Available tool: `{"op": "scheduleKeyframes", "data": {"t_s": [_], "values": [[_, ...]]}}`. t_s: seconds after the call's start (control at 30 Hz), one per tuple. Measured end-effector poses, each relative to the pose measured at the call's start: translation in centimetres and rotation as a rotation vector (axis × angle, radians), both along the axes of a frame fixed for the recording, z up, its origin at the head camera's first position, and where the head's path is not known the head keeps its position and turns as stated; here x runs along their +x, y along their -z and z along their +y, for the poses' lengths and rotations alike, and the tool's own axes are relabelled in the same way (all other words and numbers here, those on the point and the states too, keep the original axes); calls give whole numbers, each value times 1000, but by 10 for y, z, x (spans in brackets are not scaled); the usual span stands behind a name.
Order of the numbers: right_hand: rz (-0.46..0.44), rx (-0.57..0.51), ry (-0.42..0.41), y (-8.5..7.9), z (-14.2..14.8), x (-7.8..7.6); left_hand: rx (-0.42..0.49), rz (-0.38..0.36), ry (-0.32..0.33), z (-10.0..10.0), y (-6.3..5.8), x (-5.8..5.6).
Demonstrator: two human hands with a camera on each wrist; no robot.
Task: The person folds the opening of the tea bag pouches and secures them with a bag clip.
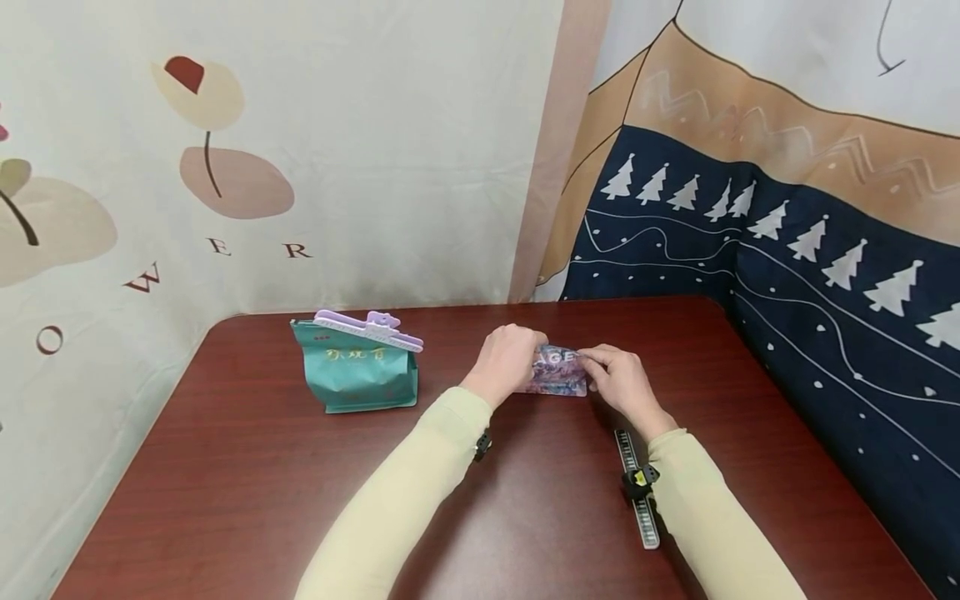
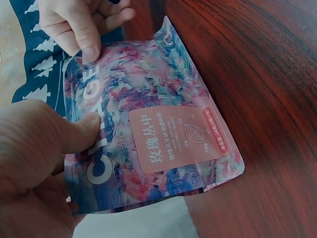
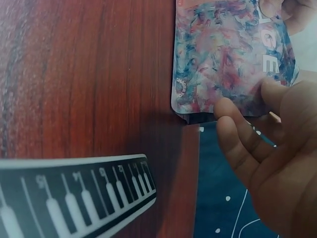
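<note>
A flat pouch of rose oolong tea (image 2: 173, 79), printed with a pink and blue painted pattern, stands on the table beneath both hands. My left hand (image 1: 507, 360) pinches its upper edge toward the left, the thumb lying across the white lettering in the left wrist view. At the pouch's upper right corner, my right hand (image 1: 621, 379) pinches the edge between thumb and fingers. The right wrist view shows the right thumb (image 3: 273, 94) against the pouch front, with other fingers beside its side edge.
A green bag (image 1: 360, 375) with a lilac sealing clip (image 1: 375, 329) across its top stands at the left on the red-brown table (image 1: 247, 500). Beneath the right wrist lies a long black-and-white strip (image 3: 74, 198) with numbers and key-like bars. Patterned cloths (image 1: 420, 150) hang behind.
</note>
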State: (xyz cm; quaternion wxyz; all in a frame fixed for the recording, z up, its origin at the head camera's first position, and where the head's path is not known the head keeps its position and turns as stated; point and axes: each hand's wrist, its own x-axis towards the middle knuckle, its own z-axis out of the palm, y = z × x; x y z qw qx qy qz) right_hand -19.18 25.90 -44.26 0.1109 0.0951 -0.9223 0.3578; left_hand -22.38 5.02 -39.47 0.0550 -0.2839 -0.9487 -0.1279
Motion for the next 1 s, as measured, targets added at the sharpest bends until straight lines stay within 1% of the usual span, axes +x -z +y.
{"op": "scheduleKeyframes", "data": {"t_s": [0.1,0.27,0.4,0.6,0.83,0.93,1.0], "values": [[-8,-25,-18,1,1,1,-7,9,0,1,0,0],[-38,-10,-44,0,2,2,-14,12,6,3,1,-1],[-68,-23,-44,-1,3,3,0,7,13,2,1,-1],[-96,-61,-49,-4,2,2,13,2,-5,0,1,-2],[-131,-51,-50,-6,1,4,13,5,5,-1,3,-2],[-120,-36,-60,-6,-1,4,18,2,4,-1,4,-1],[-91,-21,-67,-7,-3,4,25,-1,2,-1,3,-1]]}}
